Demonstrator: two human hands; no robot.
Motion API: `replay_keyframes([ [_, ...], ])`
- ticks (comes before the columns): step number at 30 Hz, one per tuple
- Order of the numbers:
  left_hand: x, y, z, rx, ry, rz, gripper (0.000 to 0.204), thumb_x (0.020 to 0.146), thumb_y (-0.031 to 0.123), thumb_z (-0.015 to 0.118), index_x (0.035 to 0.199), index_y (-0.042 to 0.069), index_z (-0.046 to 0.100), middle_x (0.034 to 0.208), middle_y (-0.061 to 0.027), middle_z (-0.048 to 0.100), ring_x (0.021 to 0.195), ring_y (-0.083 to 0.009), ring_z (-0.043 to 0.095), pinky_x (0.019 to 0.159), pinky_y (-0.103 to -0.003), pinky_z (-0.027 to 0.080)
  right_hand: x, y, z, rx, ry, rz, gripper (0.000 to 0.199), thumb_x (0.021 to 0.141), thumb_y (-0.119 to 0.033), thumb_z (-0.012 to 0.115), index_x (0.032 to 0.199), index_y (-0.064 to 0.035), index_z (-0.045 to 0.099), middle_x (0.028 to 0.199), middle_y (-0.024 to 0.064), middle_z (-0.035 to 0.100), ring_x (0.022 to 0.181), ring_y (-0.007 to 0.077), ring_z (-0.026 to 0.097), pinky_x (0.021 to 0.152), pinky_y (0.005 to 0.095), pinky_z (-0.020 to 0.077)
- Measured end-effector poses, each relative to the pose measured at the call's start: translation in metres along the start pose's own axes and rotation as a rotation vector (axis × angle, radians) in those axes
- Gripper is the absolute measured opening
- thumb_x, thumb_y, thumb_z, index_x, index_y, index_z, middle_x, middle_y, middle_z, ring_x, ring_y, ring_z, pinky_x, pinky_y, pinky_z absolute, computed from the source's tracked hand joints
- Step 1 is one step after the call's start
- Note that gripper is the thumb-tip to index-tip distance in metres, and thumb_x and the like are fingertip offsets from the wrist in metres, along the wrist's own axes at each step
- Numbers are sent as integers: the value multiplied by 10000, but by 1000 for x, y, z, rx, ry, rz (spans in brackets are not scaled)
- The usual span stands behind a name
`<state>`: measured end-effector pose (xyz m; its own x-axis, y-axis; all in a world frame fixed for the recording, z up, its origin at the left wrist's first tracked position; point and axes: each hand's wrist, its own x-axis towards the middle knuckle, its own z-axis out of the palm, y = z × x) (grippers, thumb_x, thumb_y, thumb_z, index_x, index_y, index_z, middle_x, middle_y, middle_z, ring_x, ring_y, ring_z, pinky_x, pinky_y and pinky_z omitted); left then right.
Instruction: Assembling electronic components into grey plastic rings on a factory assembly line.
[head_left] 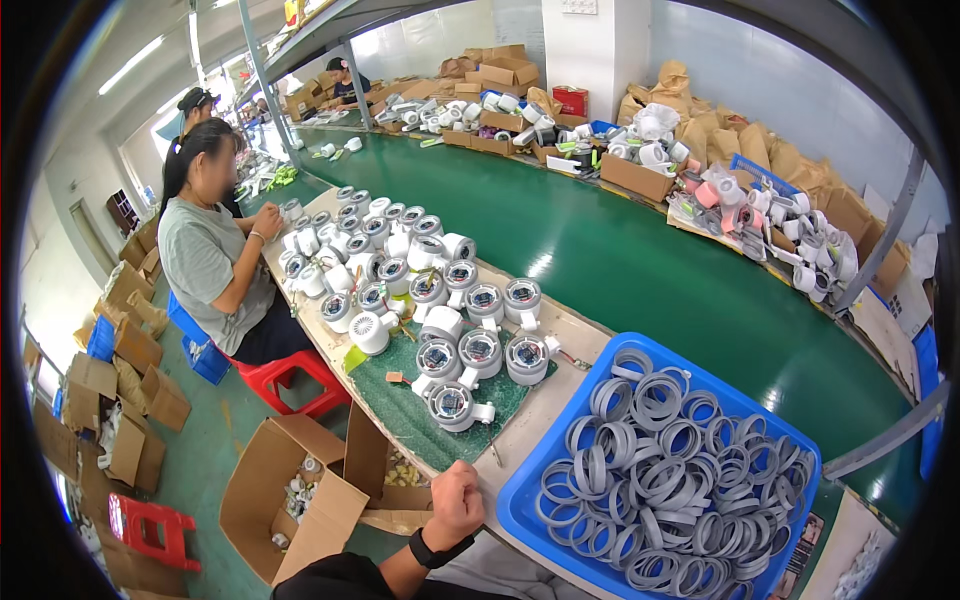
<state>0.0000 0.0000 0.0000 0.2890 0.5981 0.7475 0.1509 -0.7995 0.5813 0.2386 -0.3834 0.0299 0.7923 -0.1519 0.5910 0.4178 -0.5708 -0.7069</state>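
My left hand (455, 505) rests at the near edge of the workbench, its fingers curled into a fist with nothing visible in it. A black watch sits on its wrist. Just to its right stands a blue bin (520, 492) filled with several grey plastic rings (660, 470). Beyond the hand lies a green mat (395, 415) carrying several white round fan-like units (455, 405) with exposed circuit boards. My right hand is out of the picture.
More white units (375, 235) line the bench toward a seated co-worker (210, 260) on a red stool (290, 375). A green conveyor belt (640, 270) runs along the right. An open cardboard box (290, 490) stands on the floor at my left, with more boxes behind it.
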Motion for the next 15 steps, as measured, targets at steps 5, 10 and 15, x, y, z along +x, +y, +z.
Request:
replay_keyframes([
  [5, 4, 6, 3, 13, -22, 40, 242, 572, -148, 469, 750, 9, 426, 634, -127, 469, 494, -269, 453, 448, -337, 366, 5, 5, -4, -68, 8, -22, 291, 964, -200, 462, 993, 61, 589, 969, 194, 616, 882, 319, 549, 866, 416, 419],
  [10, 8, 7, 2, -12, -47, 48, 216, 588, -150, 468, 732, 5, 424, 632, -127, 465, 500, -276, 461, 452, -342, 374, 3, 7, -4, -52, 7, -19, 293, 960, -205, 481, 1006, 65, 585, 984, 194, 618, 895, 314, 552, 865, 414, 419],
  [15, 10, 6, 1, -4, -57, 46, 196, 605, -143, 478, 736, -1, 440, 633, -126, 468, 509, -278, 474, 464, -343, 389, 1, 5, -2, -37, 15, -17, 292, 955, -201, 496, 1013, 70, 588, 991, 194, 620, 906, 310, 559, 873, 408, 420],
])
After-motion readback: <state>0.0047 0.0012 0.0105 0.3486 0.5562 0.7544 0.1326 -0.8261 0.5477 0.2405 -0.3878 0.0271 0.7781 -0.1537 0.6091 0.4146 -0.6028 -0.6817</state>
